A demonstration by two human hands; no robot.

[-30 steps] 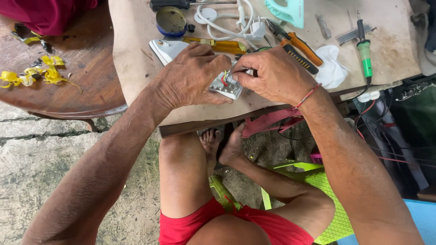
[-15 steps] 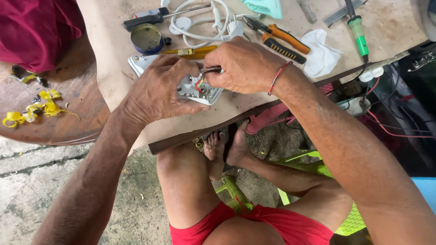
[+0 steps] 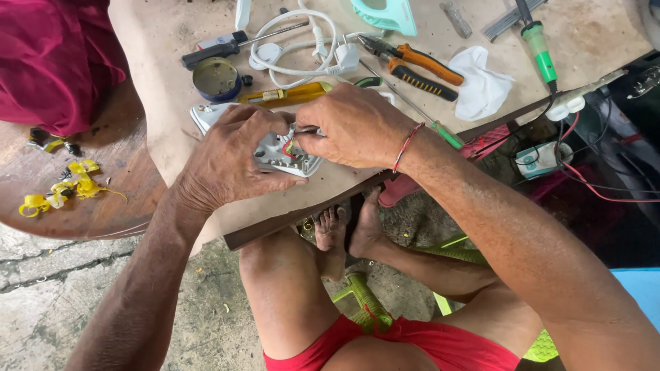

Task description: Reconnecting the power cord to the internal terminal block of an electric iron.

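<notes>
A white plastic electrical part point(image 3: 278, 155) with red and green wires inside lies on the worn board point(image 3: 172, 41) in front of me. My left hand point(image 3: 230, 161) covers its left side and holds it down. My right hand point(image 3: 357, 124), with a red thread at the wrist, pinches a thin metal tool at the wires in the middle of the part. Both hands touch over the part, and most of it is hidden under them.
Behind the hands lie a yellow-handled tool point(image 3: 289, 96), a round tin point(image 3: 216, 79), a white cord with plug point(image 3: 309, 51), orange-handled pliers point(image 3: 416, 65), a green-handled soldering iron point(image 3: 540, 51) and a white cloth point(image 3: 481, 86). Yellow scraps point(image 3: 65, 189) lie on a round wooden table at left.
The view has shifted, so hands and board sit lower and further right in frame. Both hands remain on the white part, the right working at the wires.
</notes>
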